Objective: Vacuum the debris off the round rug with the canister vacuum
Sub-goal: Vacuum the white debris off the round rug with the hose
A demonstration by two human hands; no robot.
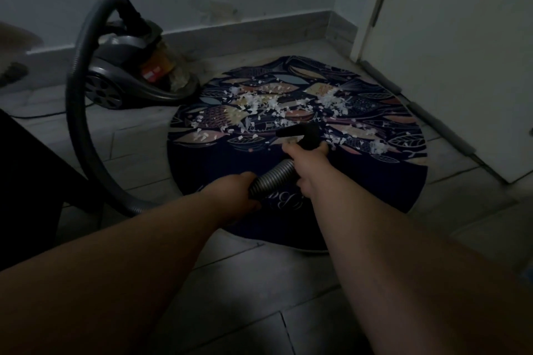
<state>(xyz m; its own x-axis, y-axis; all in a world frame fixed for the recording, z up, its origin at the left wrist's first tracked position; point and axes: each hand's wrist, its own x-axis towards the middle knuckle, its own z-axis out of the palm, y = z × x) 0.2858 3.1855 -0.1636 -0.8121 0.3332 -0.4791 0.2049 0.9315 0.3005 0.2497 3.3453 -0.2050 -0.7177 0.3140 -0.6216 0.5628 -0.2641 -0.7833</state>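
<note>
The ribbed hose looks light and bendy, so we judge its stiff nozzle end the surest hold. Our right hand clasps there and our left hand grips just behind. The nozzle hovers over the round rug beside the debris, with the canister vacuum beyond.

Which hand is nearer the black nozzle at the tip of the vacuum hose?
Right. The right hand grips the ribbed grey hose directly at the base of the black plastic nozzle. The left hand holds the hose farther back, toward the person.
</note>
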